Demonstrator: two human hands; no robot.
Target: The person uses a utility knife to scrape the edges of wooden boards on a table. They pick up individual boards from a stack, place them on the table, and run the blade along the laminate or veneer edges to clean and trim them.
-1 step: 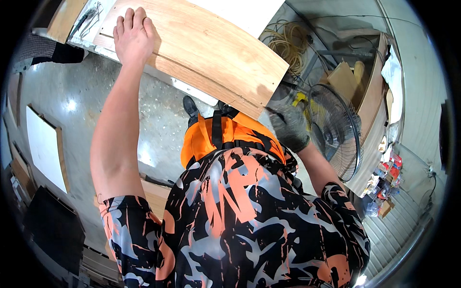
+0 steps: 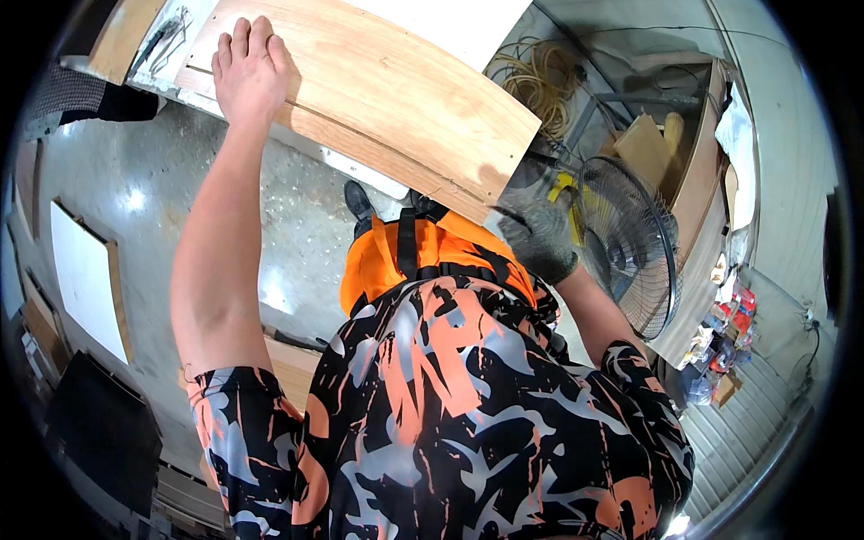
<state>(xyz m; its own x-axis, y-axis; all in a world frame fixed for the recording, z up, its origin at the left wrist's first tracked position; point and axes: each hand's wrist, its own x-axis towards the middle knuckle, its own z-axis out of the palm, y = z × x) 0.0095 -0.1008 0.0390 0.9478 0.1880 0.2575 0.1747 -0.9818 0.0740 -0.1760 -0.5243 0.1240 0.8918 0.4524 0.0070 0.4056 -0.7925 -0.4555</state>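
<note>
My bare left hand [image 2: 250,76] lies flat on a light wood-grain panel [image 2: 387,85], fingers stretched out, near its left end. A narrow groove runs along the panel's near edge, with small dark holes near its corners. My right hand [image 2: 540,236] wears a grey glove and is beside the panel's near right corner. Its fingers are curled and pressed together; what they hold, if anything, is hidden. A dark hand-shaped shadow falls on that end of the panel. Just beyond the glove, a yellow object [image 2: 562,196] shows in part.
A black floor fan [image 2: 627,247] stands close to my right hand. Behind it are coiled hoses [image 2: 535,85] and a wooden crate [image 2: 706,171] holding board scraps. Metal tools [image 2: 165,38] lie left of the panel. A white board [image 2: 85,279] leans at left. Another person's dark sleeve [image 2: 85,94] shows at far left.
My gloved right hand has shifted slightly toward me and left, so more of the yellow object shows. My left hand and the panel stay in place.
</note>
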